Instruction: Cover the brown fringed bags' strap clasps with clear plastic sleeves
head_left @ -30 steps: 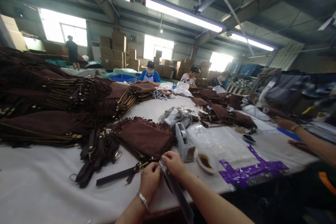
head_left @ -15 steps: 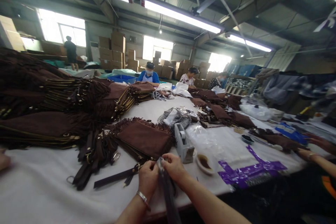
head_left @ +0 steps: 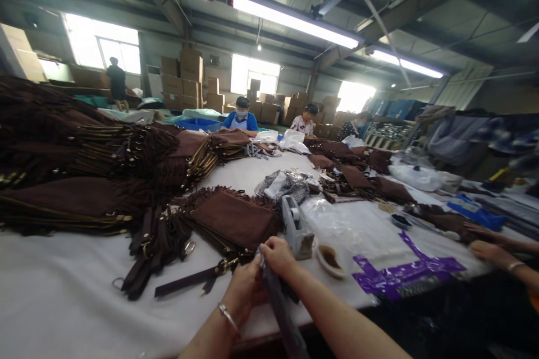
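Observation:
A long dark strap (head_left: 283, 314) hangs from my two hands down over the table's front edge. My left hand (head_left: 246, 283), with a bracelet at the wrist, is closed at the strap's upper end. There my right hand (head_left: 278, 255) pinches the same end, fingertips close to the left ones. Something greyish and shiny shows at the pinched end, too small to make out. Just beyond my hands lies a stack of brown fringed pouches (head_left: 233, 219). To the left rest another dark strap (head_left: 189, 281) with metal clasps and a bundle of brown straps (head_left: 147, 252).
A grey tape dispenser (head_left: 297, 230) and a small bowl of brown liquid (head_left: 331, 261) stand right of my hands. Purple tape (head_left: 404, 275) lies along the front edge. Brown pouches (head_left: 63, 202) pile up at left. A co-worker's hands (head_left: 492, 252) are at far right.
My hands and the strap have shifted slightly right, and the left hand has turned so its fingers show less. The co-worker's hands at far right have moved a little.

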